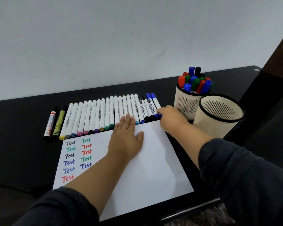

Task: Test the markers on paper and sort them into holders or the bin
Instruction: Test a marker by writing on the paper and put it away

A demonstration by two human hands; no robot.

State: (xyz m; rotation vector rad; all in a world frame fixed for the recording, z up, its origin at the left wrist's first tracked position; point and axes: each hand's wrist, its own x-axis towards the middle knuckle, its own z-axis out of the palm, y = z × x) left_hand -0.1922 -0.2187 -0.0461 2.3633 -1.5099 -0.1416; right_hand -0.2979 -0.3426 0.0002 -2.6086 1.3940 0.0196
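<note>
Head view: left hand (pixel 127 136) flat, fingers straight, pinning white paper sheet (pixel 153 168) on black counter (pixel 23 121); right hand (pixel 169 115) pinching rightmost blue-capped white marker (pixel 155 102), likely for testing; filled cream slotted holder (pixel 186 103) just beside.

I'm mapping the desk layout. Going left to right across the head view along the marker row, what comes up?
Red-labelled black marker → yellow-labelled marker → row of white markers → right hand → full holder → empty holder.
</note>
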